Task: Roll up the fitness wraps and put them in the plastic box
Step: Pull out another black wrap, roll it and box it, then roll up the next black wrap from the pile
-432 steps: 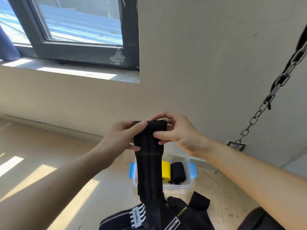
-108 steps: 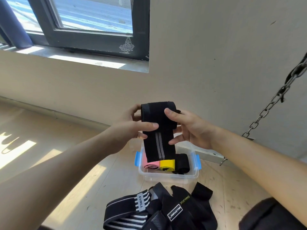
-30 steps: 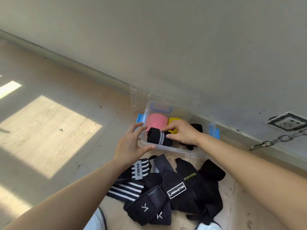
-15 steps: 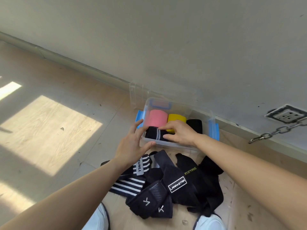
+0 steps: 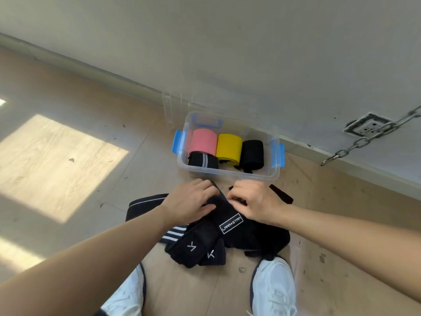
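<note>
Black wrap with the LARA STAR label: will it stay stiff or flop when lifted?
Likely floppy: the labelled wrap drapes limply over the pile. Probably light, thin fabric. May snag neighbours, since it lies tangled among them.

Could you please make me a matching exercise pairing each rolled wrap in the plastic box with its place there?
Things:
1 pink roll
2 yellow roll
3 plain black roll
4 striped black roll

Places in the box:
A front left corner
B right end
C middle of the back row
D back left

Pairs: 1-D; 2-C; 3-B; 4-A
</note>
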### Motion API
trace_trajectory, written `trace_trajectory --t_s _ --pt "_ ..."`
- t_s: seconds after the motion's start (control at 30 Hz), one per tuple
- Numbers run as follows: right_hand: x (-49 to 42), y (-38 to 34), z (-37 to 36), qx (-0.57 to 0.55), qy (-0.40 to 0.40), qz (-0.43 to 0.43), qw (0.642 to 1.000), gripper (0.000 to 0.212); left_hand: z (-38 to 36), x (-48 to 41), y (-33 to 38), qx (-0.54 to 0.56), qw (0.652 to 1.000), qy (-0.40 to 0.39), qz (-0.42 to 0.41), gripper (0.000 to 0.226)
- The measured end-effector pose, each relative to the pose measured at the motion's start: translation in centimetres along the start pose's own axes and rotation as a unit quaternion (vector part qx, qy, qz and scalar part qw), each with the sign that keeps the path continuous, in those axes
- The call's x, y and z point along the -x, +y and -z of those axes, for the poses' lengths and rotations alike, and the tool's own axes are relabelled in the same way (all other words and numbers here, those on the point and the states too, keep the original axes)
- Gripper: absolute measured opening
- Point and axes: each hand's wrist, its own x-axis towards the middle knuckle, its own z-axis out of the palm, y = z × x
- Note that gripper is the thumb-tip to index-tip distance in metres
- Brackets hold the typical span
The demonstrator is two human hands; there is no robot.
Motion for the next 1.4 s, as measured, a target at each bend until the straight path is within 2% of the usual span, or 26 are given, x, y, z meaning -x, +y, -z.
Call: trace_trajectory --t_s 0.07,0.13,0.23,0.33,0.4,0.47,0.5,0.57,0.67,0.87,0.93,1.0,1.1,1.17,1.27,1.4 --pt "1.3 -0.3 -0.6 -0.005 -0.032 -0.097 0.995 0.016 -0.7 -0.4 0.7 -0.024 0.998 -0.054 -0.014 0.054" --pt "2.8 -0.1 -1.4 -0.036 -0.113 -0.222 0.968 0.030 -1.2 -0.6 1.2 -0.072 0.992 -0.101 -0.008 0.067" --pt "4.3 0.4 -2.3 -0.138 -0.197 -0.306 0.921 0.038 -1.3 -0.7 1.5 -0.136 0.984 -0.114 0.000 0.062" --pt "4.6 0.3 -2.8 -0.197 -0.207 -0.312 0.906 0.029 -0.7 -0.7 0.9 -0.059 0.993 -0.096 0.039 0.044" --pt "4.2 -0.1 -2.9 -0.244 -0.189 -0.315 0.898 0.017 -0.6 -0.6 0.3 0.031 0.993 -0.086 0.074 0.036" --pt "3.6 -0.3 -2.7 -0.301 -0.168 -0.328 0.879 0.009 -0.5 -0.4 -0.1 0.072 0.991 -0.056 0.102 0.034" --pt "3.3 -0.3 -2.5 -0.316 -0.163 -0.331 0.874 0.007 -0.4 -0.1 -0.3 0.076 0.989 -0.038 0.118 0.035" --pt "2.9 -0.3 -1.7 -0.308 -0.154 -0.313 0.885 0.006 -0.1 0.4 -0.4 0.058 0.988 -0.006 0.145 0.046" --pt "2.4 -0.3 0.4 -0.275 -0.131 -0.280 0.910 0.002 -0.2 1.1 -0.5 0.036 0.990 0.036 0.128 0.059" --pt "1.8 -1.4 7.3 -0.297 -0.155 -0.239 0.911 0.011 1.0 0.1 1.9 0.195 0.976 0.013 0.097 0.069" --pt "2.3 -1.4 9.9 -0.296 -0.165 -0.241 0.910 0.014 3.0 -1.2 3.2 0.222 0.972 -0.017 0.070 0.069" --pt "2.8 -1.3 12.3 -0.290 -0.169 -0.243 0.910 0.015 5.6 -2.5 4.1 0.273 0.957 -0.076 0.066 0.057" --pt "3.3 -2.0 14.9 -0.302 -0.158 -0.260 0.903 0.013 10.2 -3.6 5.1 0.410 0.900 -0.108 0.102 0.033" --pt "3.2 -3.1 16.4 -0.320 -0.146 -0.270 0.897 0.010 13.4 -4.0 5.3 0.412 0.900 -0.091 0.109 0.032" --pt "2.9 -4.8 18.6 -0.333 -0.159 -0.266 0.891 0.025 19.0 -3.9 5.5 0.405 0.904 -0.059 0.126 0.028" --pt "3.0 -6.5 19.5 -0.262 -0.200 -0.261 0.907 0.029 24.8 -2.0 4.8 0.366 0.919 -0.047 0.136 0.025"
